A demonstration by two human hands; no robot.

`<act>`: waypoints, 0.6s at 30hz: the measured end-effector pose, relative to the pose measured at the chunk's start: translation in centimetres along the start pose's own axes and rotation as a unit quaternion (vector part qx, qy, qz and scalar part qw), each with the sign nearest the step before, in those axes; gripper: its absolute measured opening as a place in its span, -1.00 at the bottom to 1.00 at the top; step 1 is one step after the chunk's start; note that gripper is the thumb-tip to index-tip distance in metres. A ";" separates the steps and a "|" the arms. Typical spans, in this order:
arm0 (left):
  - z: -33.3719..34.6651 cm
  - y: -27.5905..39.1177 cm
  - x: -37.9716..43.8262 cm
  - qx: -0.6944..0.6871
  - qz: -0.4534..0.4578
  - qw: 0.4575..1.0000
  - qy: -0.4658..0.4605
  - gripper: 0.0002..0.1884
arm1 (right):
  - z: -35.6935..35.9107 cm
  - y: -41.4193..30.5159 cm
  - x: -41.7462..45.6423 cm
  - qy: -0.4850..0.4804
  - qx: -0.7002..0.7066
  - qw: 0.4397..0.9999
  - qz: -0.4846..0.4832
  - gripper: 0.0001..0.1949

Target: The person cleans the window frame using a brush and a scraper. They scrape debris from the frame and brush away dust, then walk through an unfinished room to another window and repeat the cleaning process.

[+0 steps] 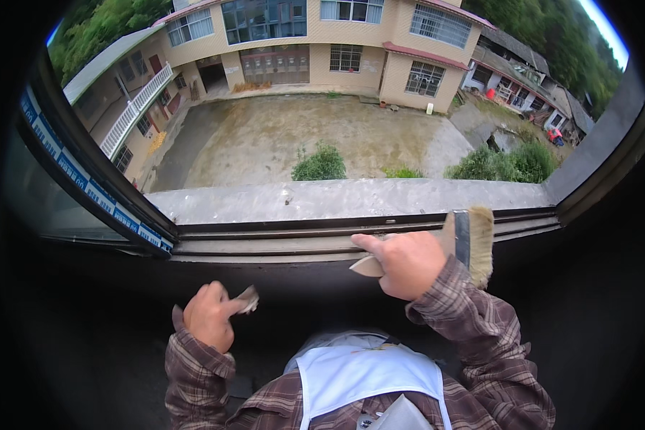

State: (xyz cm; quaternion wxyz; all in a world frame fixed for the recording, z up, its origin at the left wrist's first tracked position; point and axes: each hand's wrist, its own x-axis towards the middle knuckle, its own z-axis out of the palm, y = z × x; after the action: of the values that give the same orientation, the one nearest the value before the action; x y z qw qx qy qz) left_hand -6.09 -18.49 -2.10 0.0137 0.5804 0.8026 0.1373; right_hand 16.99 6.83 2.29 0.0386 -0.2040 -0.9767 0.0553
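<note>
A wide flat brush (477,244) with pale bristles, a metal band and a wooden handle is in my right hand (411,263). I grip its handle, with the index finger stretched out to the left over the window track (285,244). The bristles point right, near the track's right end. My left hand (209,317), lower and to the left in front of the dark wall, pinches a small crumpled pale piece (250,299), perhaps cloth or paper. Whether the right fingertip touches the track, I cannot tell.
Beyond the track runs a grey concrete sill (344,201). A sliding window sash (102,188) with blue-and-white printed tape stands at the left. Outside, far below, lies a concrete yard (312,123) before a tiled building (301,54). A white apron (373,371) covers my chest.
</note>
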 end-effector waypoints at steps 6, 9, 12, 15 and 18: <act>18.8 -16.6 -16.1 0.103 -0.216 0.706 -0.666 -0.64 | -0.3 -1.4 1.6 -0.072 -0.064 0.995 -0.017 -0.43; 19.4 -15.7 -19.0 0.111 -0.286 0.691 -0.655 -0.62 | -0.7 -0.7 0.6 -0.088 -0.087 0.992 0.017 -0.38; 19.3 -14.0 -13.0 0.111 -0.204 0.793 -0.563 -0.59 | -1.3 0.7 -1.3 -0.113 -0.112 0.985 0.071 -0.36; 11.4 -6.8 -6.8 0.015 -0.081 0.955 -0.285 -0.60 | -1.3 1.6 -2.6 -0.095 -0.113 0.982 0.120 -0.36; 5.1 -1.5 -2.9 -0.143 0.051 0.987 -0.051 -0.56 | -1.5 1.9 -3.7 0.028 -0.049 0.993 0.103 -0.43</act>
State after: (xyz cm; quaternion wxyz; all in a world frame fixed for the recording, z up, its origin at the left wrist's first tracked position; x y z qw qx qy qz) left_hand -5.61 -20.62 -7.79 0.1303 0.6193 0.7421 0.2210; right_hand 21.27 7.17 3.31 0.0504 -0.3063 -0.9506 0.0051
